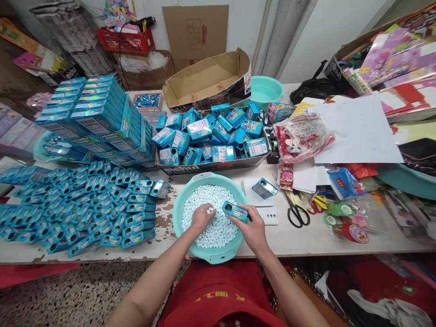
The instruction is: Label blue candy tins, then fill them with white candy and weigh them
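Note:
A turquoise basin point(177, 229) full of small white candies point(213, 236) stands at the table's front edge. Over the candies, my left hand point(202, 219) is closed, with a few white pieces showing at its fingertips. My right hand point(255, 230) grips a small blue tin point(235, 211) above the basin's right side. The tin is tilted, its dark round opening turned toward my left hand. Just right of the basin, another blue tin point(265, 187) rests on a white digital scale point(271, 216).
Many blue tins point(102, 204) with round holes cover the table's left, before stacked blue display boxes point(98, 113). A carton point(190, 170) heaped with tins stands behind the basin. To the right lie black scissors point(297, 213), tape rolls point(354, 233) and a plastic bag point(303, 136).

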A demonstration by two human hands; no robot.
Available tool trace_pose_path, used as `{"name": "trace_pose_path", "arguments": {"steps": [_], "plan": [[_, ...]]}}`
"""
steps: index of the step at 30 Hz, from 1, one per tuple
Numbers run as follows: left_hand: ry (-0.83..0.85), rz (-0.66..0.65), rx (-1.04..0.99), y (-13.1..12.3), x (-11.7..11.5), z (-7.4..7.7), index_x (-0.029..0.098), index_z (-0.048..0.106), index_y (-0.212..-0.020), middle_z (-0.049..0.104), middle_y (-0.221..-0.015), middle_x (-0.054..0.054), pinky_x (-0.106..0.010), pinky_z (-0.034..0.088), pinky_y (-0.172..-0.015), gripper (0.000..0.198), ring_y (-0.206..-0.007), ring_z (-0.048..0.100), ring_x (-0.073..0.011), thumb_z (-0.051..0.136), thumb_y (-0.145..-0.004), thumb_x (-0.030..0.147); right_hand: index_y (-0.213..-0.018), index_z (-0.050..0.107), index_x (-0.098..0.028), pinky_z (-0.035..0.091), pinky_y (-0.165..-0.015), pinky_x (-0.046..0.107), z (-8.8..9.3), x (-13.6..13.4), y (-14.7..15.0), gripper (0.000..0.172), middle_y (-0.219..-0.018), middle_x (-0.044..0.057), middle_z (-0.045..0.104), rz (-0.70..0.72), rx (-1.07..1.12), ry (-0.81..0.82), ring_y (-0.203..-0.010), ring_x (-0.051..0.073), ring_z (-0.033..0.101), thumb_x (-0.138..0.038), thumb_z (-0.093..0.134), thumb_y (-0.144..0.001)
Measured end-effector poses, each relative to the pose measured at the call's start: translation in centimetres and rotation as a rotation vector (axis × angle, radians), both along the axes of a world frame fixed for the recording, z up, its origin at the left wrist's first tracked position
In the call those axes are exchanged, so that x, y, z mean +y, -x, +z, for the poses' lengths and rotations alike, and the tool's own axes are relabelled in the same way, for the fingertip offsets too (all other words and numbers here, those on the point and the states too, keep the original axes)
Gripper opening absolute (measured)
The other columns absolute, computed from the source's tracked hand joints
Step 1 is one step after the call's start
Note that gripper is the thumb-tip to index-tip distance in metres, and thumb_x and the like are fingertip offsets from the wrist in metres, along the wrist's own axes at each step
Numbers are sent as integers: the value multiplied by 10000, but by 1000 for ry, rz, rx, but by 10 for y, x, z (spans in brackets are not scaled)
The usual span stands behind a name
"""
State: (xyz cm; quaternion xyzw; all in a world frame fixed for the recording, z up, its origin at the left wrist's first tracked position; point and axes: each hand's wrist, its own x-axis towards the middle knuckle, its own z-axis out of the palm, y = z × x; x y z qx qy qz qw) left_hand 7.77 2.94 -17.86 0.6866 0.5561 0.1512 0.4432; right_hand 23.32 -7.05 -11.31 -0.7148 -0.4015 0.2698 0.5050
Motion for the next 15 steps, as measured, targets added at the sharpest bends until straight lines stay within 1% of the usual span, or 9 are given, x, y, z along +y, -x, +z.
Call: {"name": "trace_pose_path", "arguments": {"steps": [2, 4, 6, 8, 10, 12, 15], "plan": [[198, 226, -227, -1, 6, 15, 188, 579, -638, 540, -619, -9, -228, 368, -480, 223, -559, 519, -145, 654, -667, 395, -960, 627, -222, 492, -780, 357, -3, 3, 6, 287, -923, 49, 606, 40, -47, 10, -889, 217, 595, -331, 706, -707], [352, 375, -461, -6, 8, 38, 183, 565, -668, 518, -601, 15, -198, 296, -388, 270, -459, 459, -103, 662, -647, 433, -955, 625, -225, 488, -792, 363, -5, 6, 12, 267, -923, 48, 613, 85, -87, 17, -898, 221, 595, -305, 698, -710], [410, 447, -699, -13, 6, 60, 183, 551, -714, 528, -629, 26, -186, 284, -365, 268, -435, 447, -81, 669, -645, 413, -950, 622, -227, 484, -797, 370, -8, 9, 18, 254, -920, 48, 617, 124, -114, 30, -906, 228, 592, -276, 692, -710], [423, 495, -891, -20, 4, 76, 185, 530, -735, 539, -631, 31, -185, 339, -397, 247, -460, 485, -83, 671, -652, 370, -950, 619, -233, 481, -794, 377, -9, 12, 24, 249, -916, 47, 619, 169, -124, 49, -910, 236, 590, -246, 685, -710], [427, 550, -1000, -25, 3, 84, 186, 510, -732, 541, -607, 36, -203, 407, -460, 232, -500, 533, -98, 665, -658, 342, -953, 618, -243, 480, -790, 380, -8, 14, 30, 256, -917, 44, 616, 208, -119, 66, -909, 240, 589, -220, 679, -706], [410, 585, -1055, -28, 3, 85, 183, 499, -712, 546, -602, 38, -230, 453, -519, 219, -525, 559, -107, 652, -668, 333, -959, 617, -245, 479, -792, 381, -5, 16, 34, 273, -922, 42, 613, 220, -108, 81, -913, 241, 589, -198, 677, -697], [368, 597, -1091, -28, 5, 85, 178, 495, -689, 545, -614, 39, -252, 474, -545, 214, -517, 562, -104, 641, -684, 335, -956, 621, -234, 475, -795, 375, 1, 17, 38, 285, -912, 41, 611, 209, -101, 74, -912, 241, 589, -182, 681, -683]]}}
